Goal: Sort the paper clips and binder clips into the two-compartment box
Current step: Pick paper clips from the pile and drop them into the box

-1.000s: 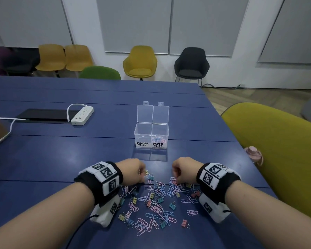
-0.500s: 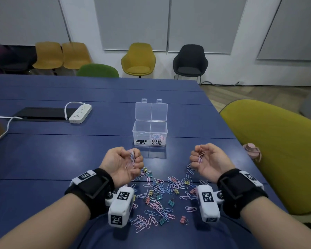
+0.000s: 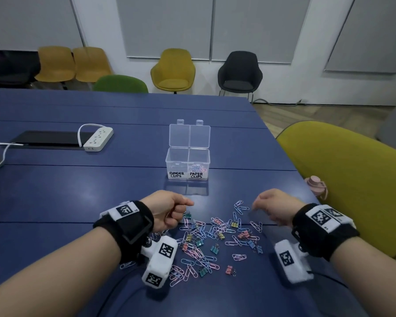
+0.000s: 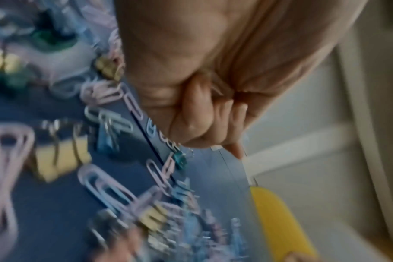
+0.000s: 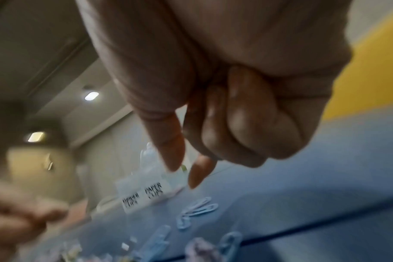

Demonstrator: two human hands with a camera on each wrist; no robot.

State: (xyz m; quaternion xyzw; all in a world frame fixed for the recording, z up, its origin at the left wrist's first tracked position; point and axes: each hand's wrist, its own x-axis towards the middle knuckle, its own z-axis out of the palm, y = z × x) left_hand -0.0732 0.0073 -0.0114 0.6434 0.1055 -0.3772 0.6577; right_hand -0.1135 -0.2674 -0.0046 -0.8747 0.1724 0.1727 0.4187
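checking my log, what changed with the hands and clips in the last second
Both hands turned palm-up showing gathered paper clips, then rolled back down: left hand fisted, right hand curled above the pile. Whether they hold clips now is unclear. The box stayed put, lid open.

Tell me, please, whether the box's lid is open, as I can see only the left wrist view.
Observer: Yes, the box sits beyond the pile with its lid standing open.
Operator: Is anything inside?
Observer: Paper clips lie in the compartment labelled PAPER CLIPS.
Operator: Where is the right hand?
Observer: The right hand is at the pile's right edge, fingers curled. Whether it holds anything is too blurred to tell.
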